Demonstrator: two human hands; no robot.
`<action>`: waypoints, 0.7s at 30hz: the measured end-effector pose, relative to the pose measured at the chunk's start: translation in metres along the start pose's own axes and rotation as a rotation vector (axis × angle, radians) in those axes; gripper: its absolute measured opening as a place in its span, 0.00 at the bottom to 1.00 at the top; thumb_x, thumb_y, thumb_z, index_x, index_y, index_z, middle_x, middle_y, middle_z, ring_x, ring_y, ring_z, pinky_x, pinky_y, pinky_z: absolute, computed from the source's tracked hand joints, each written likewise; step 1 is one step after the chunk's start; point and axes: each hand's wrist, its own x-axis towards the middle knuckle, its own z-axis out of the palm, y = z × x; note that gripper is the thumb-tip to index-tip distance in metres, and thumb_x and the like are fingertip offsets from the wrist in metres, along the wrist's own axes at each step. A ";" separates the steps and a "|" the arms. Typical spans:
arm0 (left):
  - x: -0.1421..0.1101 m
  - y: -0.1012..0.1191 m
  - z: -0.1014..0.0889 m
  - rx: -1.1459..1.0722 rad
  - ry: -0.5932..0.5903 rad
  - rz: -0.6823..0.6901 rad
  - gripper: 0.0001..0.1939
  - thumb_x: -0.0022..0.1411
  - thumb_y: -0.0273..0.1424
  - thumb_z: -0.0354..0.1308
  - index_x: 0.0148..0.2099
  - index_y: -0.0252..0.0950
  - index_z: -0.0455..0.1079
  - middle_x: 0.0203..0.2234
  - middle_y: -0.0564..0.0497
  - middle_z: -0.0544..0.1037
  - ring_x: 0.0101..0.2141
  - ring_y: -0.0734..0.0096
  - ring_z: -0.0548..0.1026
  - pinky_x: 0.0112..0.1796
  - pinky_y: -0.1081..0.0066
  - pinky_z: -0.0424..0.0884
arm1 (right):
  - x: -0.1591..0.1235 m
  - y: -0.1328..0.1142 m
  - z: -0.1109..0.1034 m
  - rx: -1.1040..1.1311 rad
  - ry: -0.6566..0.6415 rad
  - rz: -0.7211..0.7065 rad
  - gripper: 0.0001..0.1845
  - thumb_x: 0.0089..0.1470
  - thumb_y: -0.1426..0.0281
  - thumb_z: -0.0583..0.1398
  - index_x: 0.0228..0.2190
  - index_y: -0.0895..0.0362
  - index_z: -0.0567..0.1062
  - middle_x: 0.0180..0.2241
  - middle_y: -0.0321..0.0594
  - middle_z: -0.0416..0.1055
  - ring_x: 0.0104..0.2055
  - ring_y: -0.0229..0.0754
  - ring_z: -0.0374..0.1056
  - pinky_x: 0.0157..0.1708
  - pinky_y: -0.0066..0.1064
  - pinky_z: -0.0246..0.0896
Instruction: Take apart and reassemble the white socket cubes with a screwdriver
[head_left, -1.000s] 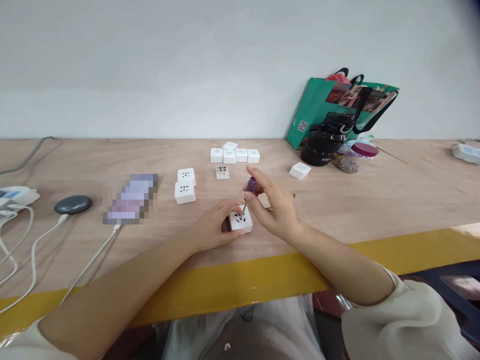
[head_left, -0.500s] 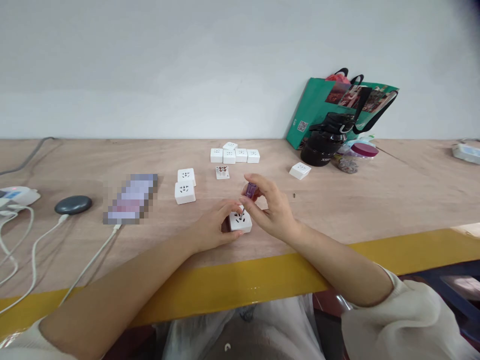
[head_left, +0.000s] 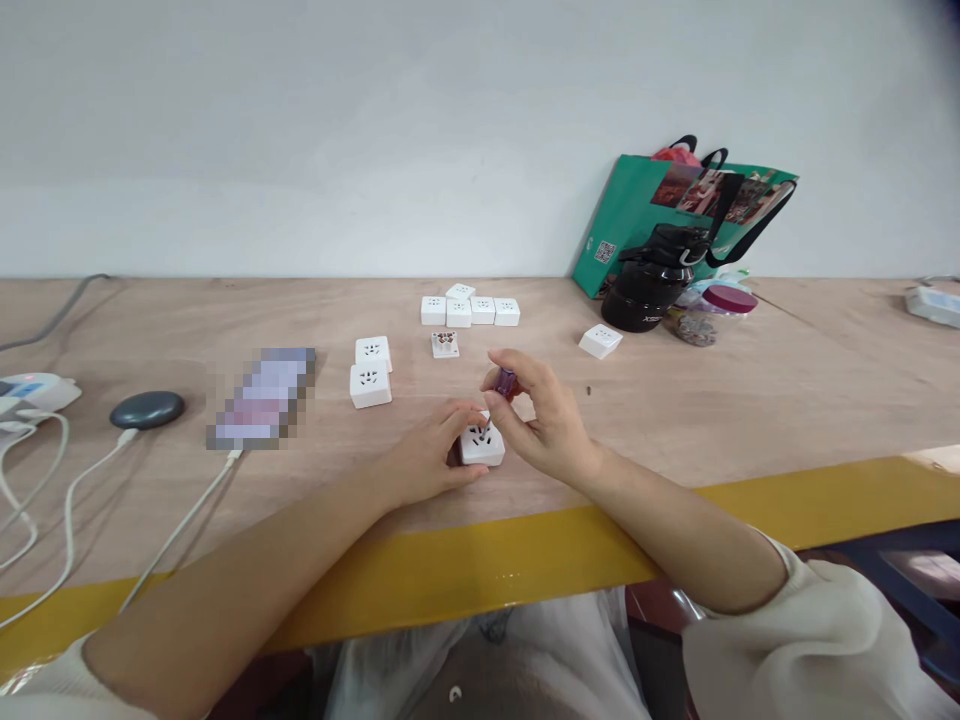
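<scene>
Short white letters low on the black water bottle (head_left: pixel 643 322), too small to read for sure. Green bag (head_left: pixel 622 215) has a QR code (head_left: pixel 604 252) at lower left, not decodable at this res; photo prints on the bag show no legible text. White wall sockets (head_left: pixel 370 385) show pin-hole patterns only, no readable marks. Phone (head_left: pixel 262 398) at left is pixelated out, nothing readable.
</scene>
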 end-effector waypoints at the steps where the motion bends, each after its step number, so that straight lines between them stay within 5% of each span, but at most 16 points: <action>1: 0.000 0.000 0.000 0.000 0.002 0.005 0.26 0.57 0.32 0.60 0.55 0.42 0.55 0.55 0.46 0.62 0.57 0.58 0.61 0.56 0.54 0.59 | 0.001 -0.001 0.000 -0.001 0.000 -0.006 0.26 0.55 0.78 0.53 0.54 0.50 0.57 0.32 0.35 0.66 0.30 0.35 0.64 0.29 0.31 0.66; 9: -0.001 -0.001 0.000 0.031 0.010 0.003 0.24 0.56 0.32 0.60 0.53 0.41 0.57 0.55 0.45 0.62 0.55 0.57 0.63 0.54 0.56 0.62 | 0.004 -0.002 -0.004 -0.101 0.077 -0.028 0.23 0.55 0.75 0.57 0.52 0.50 0.63 0.30 0.36 0.67 0.29 0.37 0.64 0.28 0.31 0.67; 15: -0.003 -0.004 0.003 0.048 0.027 0.040 0.24 0.57 0.32 0.60 0.54 0.40 0.55 0.56 0.45 0.61 0.56 0.56 0.62 0.55 0.55 0.62 | 0.002 0.000 -0.006 -0.041 0.018 0.061 0.28 0.58 0.76 0.50 0.59 0.50 0.55 0.36 0.40 0.73 0.38 0.39 0.71 0.33 0.33 0.71; 21: -0.002 -0.006 0.003 0.051 0.018 0.026 0.25 0.57 0.33 0.60 0.54 0.41 0.56 0.56 0.44 0.61 0.57 0.54 0.61 0.55 0.52 0.61 | -0.001 0.002 -0.005 0.028 0.012 0.165 0.28 0.57 0.73 0.54 0.58 0.48 0.57 0.37 0.39 0.72 0.34 0.38 0.70 0.32 0.33 0.72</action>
